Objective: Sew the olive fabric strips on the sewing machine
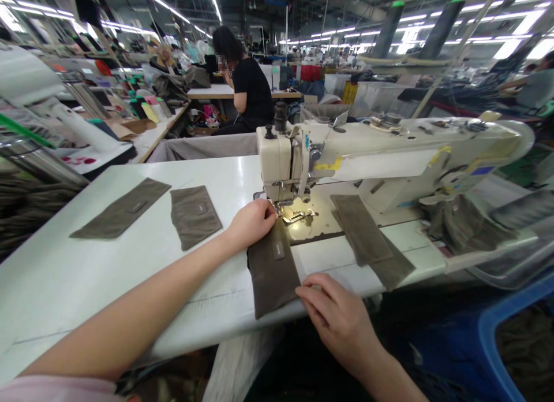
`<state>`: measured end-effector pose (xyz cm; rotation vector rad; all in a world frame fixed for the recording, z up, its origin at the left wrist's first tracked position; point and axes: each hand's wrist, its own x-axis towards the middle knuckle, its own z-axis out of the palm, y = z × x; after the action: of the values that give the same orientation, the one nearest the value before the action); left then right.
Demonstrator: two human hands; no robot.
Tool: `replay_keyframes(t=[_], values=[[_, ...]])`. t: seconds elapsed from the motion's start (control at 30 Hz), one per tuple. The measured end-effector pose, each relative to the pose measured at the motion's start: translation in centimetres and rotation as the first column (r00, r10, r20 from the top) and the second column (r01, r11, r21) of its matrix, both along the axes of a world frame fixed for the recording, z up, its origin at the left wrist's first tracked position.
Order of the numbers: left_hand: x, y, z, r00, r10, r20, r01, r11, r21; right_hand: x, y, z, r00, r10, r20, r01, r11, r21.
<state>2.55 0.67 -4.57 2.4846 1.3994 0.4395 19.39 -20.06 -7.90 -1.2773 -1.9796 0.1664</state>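
Observation:
A dark olive fabric piece with a small label (273, 275) lies at the front of the sewing machine (281, 159), its far end by the needle area. My left hand (253, 222) is closed in a pinch at that far end, beside the presser foot; what lies between the fingertips is too small to make out. With thumb and fingers together, my right hand (335, 312) pinches the near right corner of the same piece. Two labelled pieces, one long (123, 210) and one shorter (195, 216), lie flat on the table to the left.
More olive pieces (363, 231) overlap on the white table (216, 298) right of the needle. Bunched fabric (470, 223) sits under the machine's right end. A blue bin (489, 327) stands at lower right. Beyond the machine, a person in black (251, 87) sits near another table.

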Motion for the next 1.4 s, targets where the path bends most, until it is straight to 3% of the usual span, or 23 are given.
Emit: replay_keyframes(t=[0.4,1.03,1.27,1.4], values=[[0.2,0.1,-0.2,0.998,0.057,-0.041,-0.056,0.998,0.016,-0.5,0.0,0.1,0.999,-0.018,0.048,0.023,0.994,-0.106],[0.3,0.4,-0.3,0.993,0.100,-0.060,-0.099,0.995,0.018,-0.4,0.3,0.3,0.995,-0.026,0.094,0.037,0.992,-0.120],[0.1,1.1,-0.2,0.997,0.042,-0.059,-0.042,0.999,-0.003,-0.4,0.6,0.2,0.997,-0.027,0.079,0.034,0.995,-0.094],[-0.4,-1.2,1.0,0.988,0.047,-0.148,-0.013,0.975,0.224,-0.4,0.8,0.0,0.999,-0.039,0.036,0.040,0.999,-0.028]])
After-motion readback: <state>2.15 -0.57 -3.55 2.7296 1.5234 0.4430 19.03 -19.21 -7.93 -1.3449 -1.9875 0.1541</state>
